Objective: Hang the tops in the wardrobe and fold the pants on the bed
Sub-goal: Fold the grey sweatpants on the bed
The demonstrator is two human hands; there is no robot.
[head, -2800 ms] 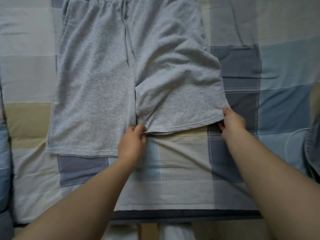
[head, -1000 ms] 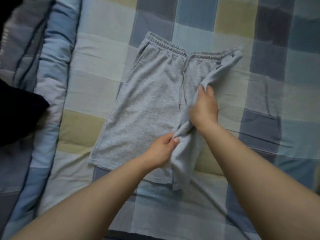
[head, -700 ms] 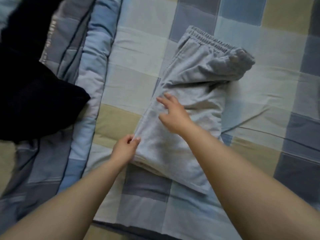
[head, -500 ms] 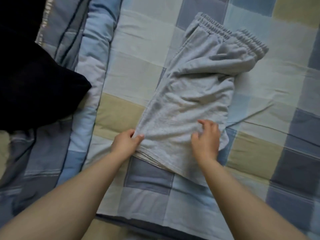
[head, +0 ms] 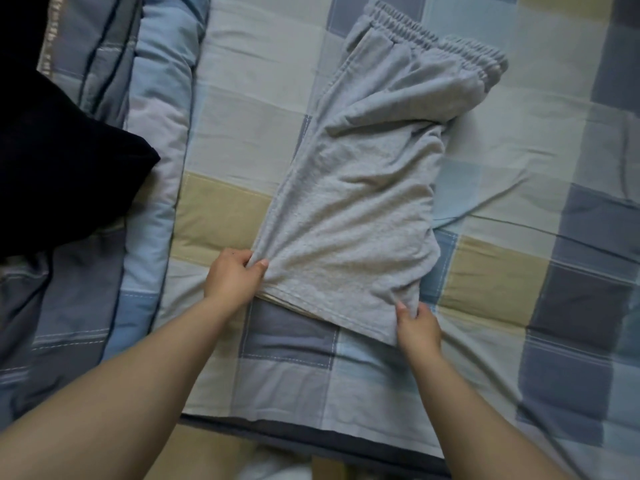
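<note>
Grey sweat shorts (head: 363,188) lie on the bed, folded lengthwise with one leg over the other. Their elastic waistband (head: 436,46) points away from me and the hem lies toward me. My left hand (head: 233,273) pinches the hem's left corner between thumb and fingers. My right hand (head: 417,327) pinches the hem's right corner. The cloth is wrinkled across the middle.
The bed is covered by a checked sheet (head: 519,271) of blue, grey and beige squares. A rolled blue-grey quilt (head: 152,98) runs along the left. A black garment (head: 52,161) lies on it at the far left. The bed's near edge (head: 311,441) is below my arms.
The shorts went from lying open to folded in half lengthwise. My right hand slid down from the middle of the cloth to the hem's right corner and took hold; my left stayed on the left corner.
</note>
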